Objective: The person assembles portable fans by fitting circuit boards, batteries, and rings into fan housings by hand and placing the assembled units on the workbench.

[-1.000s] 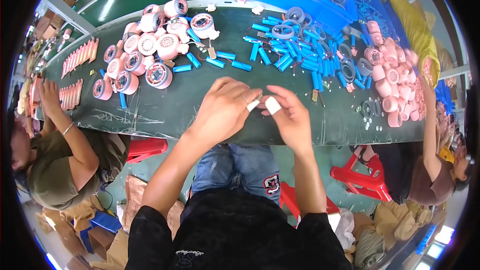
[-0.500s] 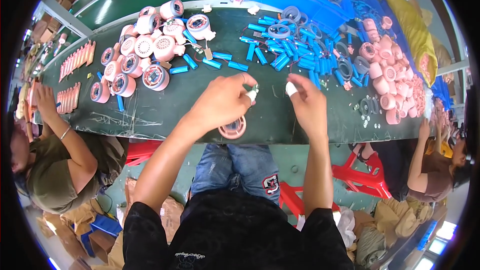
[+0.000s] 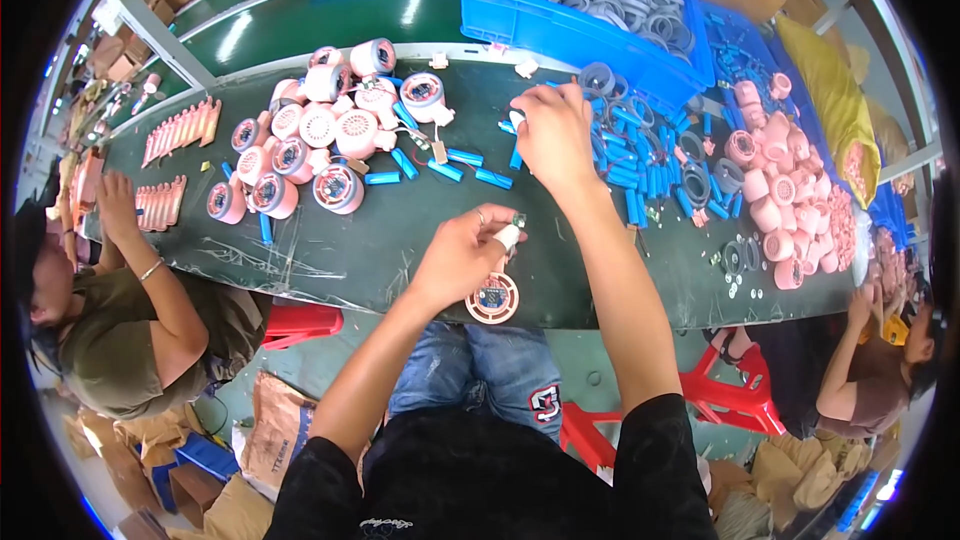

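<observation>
My left hand (image 3: 462,258) is closed, pinching a small green circuit board (image 3: 519,221) between its fingertips; a white cover wraps the thumb. Just below it, a round pink fan housing (image 3: 492,300) with a circuit board inside lies at the table's near edge. My right hand (image 3: 556,132) reaches over the left side of the battery pile, its fingers curled together, with a white cover on one digit. Whatever its fingertips hold is hidden. A blue cylindrical battery (image 3: 516,158) lies right beside that hand, and more blue batteries (image 3: 625,175) are heaped to its right.
Pink fan bodies (image 3: 300,130) crowd the left of the table (image 3: 330,250), beside rows of pink handle shells (image 3: 183,132). A blue crate (image 3: 590,35) of grey rings stands behind. More pink housings (image 3: 785,180) pile up at right. Co-workers sit on both sides.
My right hand has moved forward and left to the battery pile. My left hand has come down nearer the table edge, still holding the small board. The view has shifted slightly.
</observation>
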`<act>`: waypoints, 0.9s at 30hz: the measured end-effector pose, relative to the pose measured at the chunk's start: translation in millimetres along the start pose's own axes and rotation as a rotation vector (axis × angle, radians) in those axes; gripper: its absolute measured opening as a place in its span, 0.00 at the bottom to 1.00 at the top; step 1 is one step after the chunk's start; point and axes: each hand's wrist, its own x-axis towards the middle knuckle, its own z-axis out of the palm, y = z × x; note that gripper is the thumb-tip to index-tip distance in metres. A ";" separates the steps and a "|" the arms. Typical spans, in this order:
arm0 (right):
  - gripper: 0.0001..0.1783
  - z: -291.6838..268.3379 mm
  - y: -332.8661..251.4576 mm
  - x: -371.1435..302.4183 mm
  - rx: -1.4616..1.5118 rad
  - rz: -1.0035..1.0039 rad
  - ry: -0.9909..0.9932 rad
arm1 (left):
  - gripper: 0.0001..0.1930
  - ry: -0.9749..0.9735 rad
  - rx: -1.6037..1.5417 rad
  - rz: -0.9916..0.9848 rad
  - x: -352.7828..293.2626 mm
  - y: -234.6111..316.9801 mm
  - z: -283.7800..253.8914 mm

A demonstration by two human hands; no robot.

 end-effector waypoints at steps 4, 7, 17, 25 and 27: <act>0.20 13.5 23.5 26.5 -0.083 -0.178 -0.252 | 0.12 0.024 -0.071 0.019 3.0 -6.7 8.3; 0.13 19.5 29.5 42.1 -0.270 -0.332 -0.408 | 0.14 0.022 -0.122 0.085 -0.3 -7.3 8.2; 0.06 -33.3 8.7 43.0 1.348 0.402 0.172 | 0.16 0.086 -0.085 0.044 -9.3 -2.7 2.0; 0.12 -107.8 9.6 -49.1 1.219 0.694 0.016 | 0.22 0.087 -0.175 0.195 0.4 -2.8 9.8; 0.11 -107.0 10.3 -76.8 1.070 0.688 -0.164 | 0.20 0.130 -0.153 0.256 4.3 -0.3 13.0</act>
